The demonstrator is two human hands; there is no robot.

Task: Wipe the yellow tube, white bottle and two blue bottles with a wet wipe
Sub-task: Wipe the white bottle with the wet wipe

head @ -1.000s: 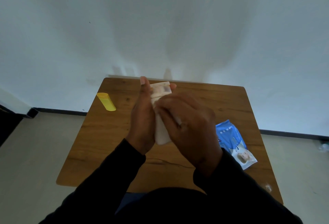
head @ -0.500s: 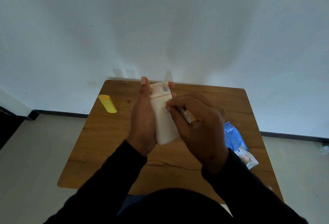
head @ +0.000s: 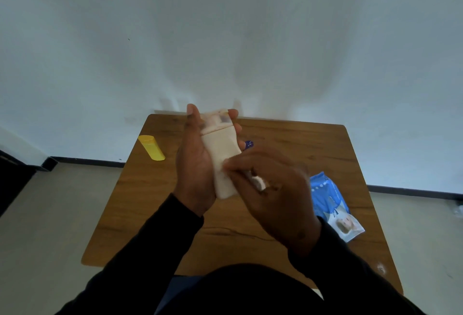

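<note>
The desk (head: pixel 313 144) fills the lower middle of the frame, under dark sleeves reaching in from the bottom edge. At its right edge lies the blue wet wipe pack (head: pixel 330 204), more of it showing now that the right hand has shifted. Above the desk's centre the left hand (head: pixel 195 169) holds the white bottle (head: pixel 220 159) upright, fingers (head: pixel 234 114) curled round its cap end. The right hand (head: pixel 278 189) has slid from the bottle's upper body down to its lower part over the last second, pinching a bunched wet wipe (head: pixel 258 182) against it. That suggests the bottle's wiping is well along. The yellow tube (head: pixel 151 147) lies on its side at the desk's upper left edge. A small blue cap (head: pixel 248 144) now peeks out just right of the bottle, probably one blue bottle; the other is not visible.
</note>
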